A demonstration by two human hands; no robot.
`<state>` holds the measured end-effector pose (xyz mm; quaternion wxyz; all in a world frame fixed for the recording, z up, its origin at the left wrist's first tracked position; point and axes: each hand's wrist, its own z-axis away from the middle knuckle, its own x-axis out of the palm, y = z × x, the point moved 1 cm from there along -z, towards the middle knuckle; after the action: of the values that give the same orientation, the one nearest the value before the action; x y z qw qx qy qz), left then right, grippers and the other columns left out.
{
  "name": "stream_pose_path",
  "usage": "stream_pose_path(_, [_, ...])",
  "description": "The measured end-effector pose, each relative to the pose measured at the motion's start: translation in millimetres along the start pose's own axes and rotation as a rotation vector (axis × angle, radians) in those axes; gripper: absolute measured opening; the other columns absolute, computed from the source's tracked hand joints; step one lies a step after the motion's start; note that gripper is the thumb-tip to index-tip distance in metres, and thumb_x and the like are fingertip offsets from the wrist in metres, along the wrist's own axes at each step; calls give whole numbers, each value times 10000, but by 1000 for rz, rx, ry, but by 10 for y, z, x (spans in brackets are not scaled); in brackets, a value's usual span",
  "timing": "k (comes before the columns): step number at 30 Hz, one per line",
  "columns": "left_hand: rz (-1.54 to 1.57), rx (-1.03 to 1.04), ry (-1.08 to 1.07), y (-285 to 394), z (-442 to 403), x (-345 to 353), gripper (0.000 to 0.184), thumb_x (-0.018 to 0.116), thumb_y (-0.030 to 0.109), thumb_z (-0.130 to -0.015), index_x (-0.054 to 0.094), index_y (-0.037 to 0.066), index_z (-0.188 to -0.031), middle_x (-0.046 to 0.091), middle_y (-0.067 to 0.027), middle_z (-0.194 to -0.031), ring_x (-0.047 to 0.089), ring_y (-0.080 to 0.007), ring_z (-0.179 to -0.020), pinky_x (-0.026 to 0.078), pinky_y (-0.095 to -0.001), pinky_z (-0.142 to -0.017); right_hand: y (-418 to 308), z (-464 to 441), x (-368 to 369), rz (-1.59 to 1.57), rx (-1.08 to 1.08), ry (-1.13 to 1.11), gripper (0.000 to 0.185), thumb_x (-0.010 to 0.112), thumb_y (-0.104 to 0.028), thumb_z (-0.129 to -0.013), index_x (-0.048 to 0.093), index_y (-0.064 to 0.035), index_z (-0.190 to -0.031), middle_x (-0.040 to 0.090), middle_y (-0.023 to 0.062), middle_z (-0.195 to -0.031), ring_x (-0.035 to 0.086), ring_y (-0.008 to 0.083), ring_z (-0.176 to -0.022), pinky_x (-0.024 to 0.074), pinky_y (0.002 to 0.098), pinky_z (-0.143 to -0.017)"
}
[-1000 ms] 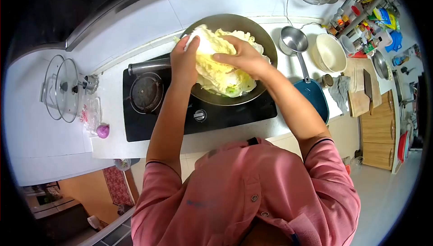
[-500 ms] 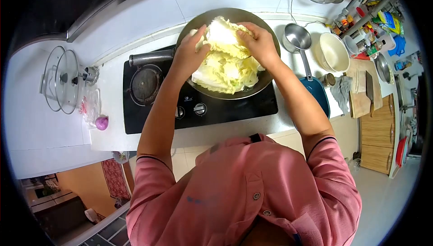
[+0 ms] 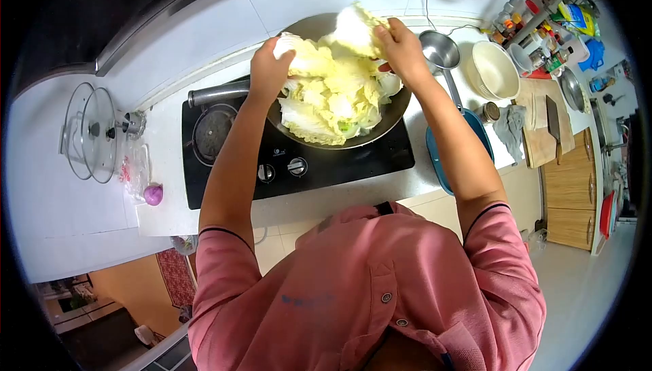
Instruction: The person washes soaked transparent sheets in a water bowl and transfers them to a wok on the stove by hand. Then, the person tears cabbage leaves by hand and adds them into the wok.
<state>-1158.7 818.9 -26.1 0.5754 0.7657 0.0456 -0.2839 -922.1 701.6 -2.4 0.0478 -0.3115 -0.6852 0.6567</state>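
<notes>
A large dark wok (image 3: pixel 397 110) sits on the black gas stove (image 3: pixel 353 169), heaped with pale yellow napa cabbage leaves (image 3: pixel 333 99). At the wok's left rim, my left hand (image 3: pixel 269 73) is closed on a cabbage leaf (image 3: pixel 305 57) that lies against the heap. Over the right side of the wok, my right hand (image 3: pixel 405 55) pinches another cabbage leaf (image 3: pixel 358 30), raised above the far rim. Some fingertips of both hands are hidden by the leaves.
To the right are a metal ladle-like pan (image 3: pixel 440 49), a cream basket (image 3: pixel 494 72), a blue-green basin (image 3: pixel 480 133), a small jar (image 3: pixel 488 112), a grey cloth (image 3: pixel 511 126) and a knife (image 3: pixel 553 119) on a cutting board (image 3: pixel 538 147). Leftward are glass lids (image 3: pixel 102 140) and a purple onion (image 3: pixel 153 194).
My hands have moved apart: the left hand slightly left and down, the right hand outward. The cabbage held between them is now in separate pieces, with more leaves spread in the wok.
</notes>
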Motion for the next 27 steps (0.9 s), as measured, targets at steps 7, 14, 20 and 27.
stream_pose_path(7, [-721,269,24,-198,-220,293,470,652,195,-846,529,1,-1255,564,-199,-1246,541,-348,-1139,443,-432,-971,169,254,-176,126,126,-107,532,587,-269,-912,425,73,-1286,647,241,-1014,676,315,-874,579,371,-605])
stream_pose_path(14, [-632,560,-621,288,330,259,444,786,139,-675,671,93,-1101,538,-122,-1251,487,-310,-1174,394,-411,-966,-96,632,-672,-112,-42,-32,373,559,-227,-955,558,31,-1225,669,131,-1104,658,217,-942,531,317,-804])
stream_pose_path(20, [-777,1026,-431,132,523,541,98,675,101,-629,655,72,-721,560,-77,-1052,495,-237,-1076,387,-385,-850,238,1446,-1168,-126,182,345,264,558,-149,-951,591,-16,-1176,677,71,-1056,664,133,-896,527,264,-653])
stream_pose_path(27, [-819,850,-236,421,848,634,208,674,84,-739,663,48,-944,569,-89,-1136,496,-279,-1107,377,-414,-904,1452,2673,-2450,335,214,728,287,585,-176,-921,615,20,-1129,685,122,-1025,643,197,-912,508,294,-809])
